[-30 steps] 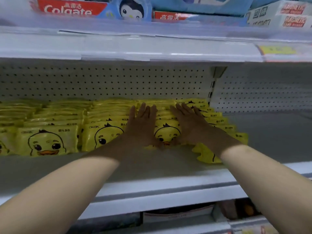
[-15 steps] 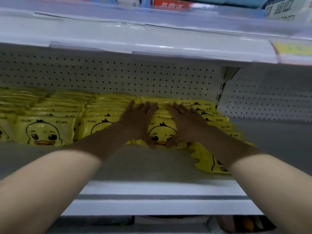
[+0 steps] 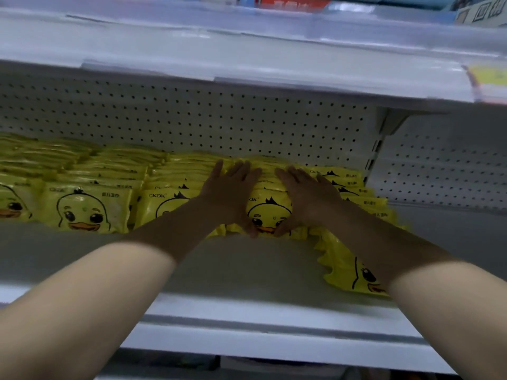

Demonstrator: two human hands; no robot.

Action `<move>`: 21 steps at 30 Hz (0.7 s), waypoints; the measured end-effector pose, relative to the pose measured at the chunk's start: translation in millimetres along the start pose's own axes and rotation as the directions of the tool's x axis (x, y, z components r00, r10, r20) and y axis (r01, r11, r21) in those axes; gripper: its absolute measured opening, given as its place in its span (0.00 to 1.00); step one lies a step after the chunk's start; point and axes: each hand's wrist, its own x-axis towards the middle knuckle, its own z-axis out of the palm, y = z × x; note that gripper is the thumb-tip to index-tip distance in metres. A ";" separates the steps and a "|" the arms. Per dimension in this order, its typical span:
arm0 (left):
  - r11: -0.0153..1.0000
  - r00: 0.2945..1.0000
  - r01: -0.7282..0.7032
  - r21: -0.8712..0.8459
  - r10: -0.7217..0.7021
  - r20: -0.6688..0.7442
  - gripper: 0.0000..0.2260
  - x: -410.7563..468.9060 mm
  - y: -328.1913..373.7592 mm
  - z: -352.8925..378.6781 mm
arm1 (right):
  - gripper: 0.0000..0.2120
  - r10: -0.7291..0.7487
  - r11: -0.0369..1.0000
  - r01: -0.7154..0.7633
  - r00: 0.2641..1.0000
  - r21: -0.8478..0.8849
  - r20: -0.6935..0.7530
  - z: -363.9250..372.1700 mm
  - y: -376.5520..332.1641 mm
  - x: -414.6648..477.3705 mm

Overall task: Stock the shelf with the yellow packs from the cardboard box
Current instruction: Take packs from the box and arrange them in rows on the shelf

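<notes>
On the white shelf [image 3: 241, 272], both hands were laid flat over one row of yellow packs [image 3: 270, 167]. Much of that row was covered by the palms; only the duck face of the front pack [image 3: 270, 212] was seen between them. Rows at far left were cut off by the frame edge, and the print was too blurred to be read beyond "ckak".

The left hand [image 3: 229, 197] was held open, fingers straight and slightly spread, pressed on the left part of the row, with the thumb at the front pack's lower edge. The right hand [image 3: 308, 198] was mirrored on the right part, fingers straight, thumb likewise low. Nothing was gripped by either.

Packs were stood in leaning rows from the front back to the pegboard wall [image 3: 192, 122], across the left and middle of the shelf. One loose pack [image 3: 347, 270] was lying flat near the front edge, partly hidden under the right forearm.

Overhead, an upper shelf [image 3: 247, 56] was noted, with a yellow price tag [image 3: 488, 75] at its right and boxes [image 3: 293, 0] on top, cut off and blurred.
</notes>
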 end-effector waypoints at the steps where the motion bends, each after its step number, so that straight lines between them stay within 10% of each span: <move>1: 1.000 1.000 -0.003 0.006 0.003 0.002 0.66 0.1 0.5 0.3 | 0.70 -0.001 1.000 0.001 1.000 0.002 -0.001 0.5 0.6 0.5; 15: 0.999 0.991 -0.031 -0.024 0.028 -0.130 0.67 -15.9 3.0 5.8 | 0.67 -0.075 0.985 0.078 0.997 0.153 -0.030 -0.9 7.9 -11.6; 21: 0.728 0.878 -0.234 -0.645 -0.127 -0.462 0.31 -30.4 -2.7 10.4 | 0.26 0.032 0.644 0.243 0.939 0.725 -0.343 -9.1 26.2 -37.8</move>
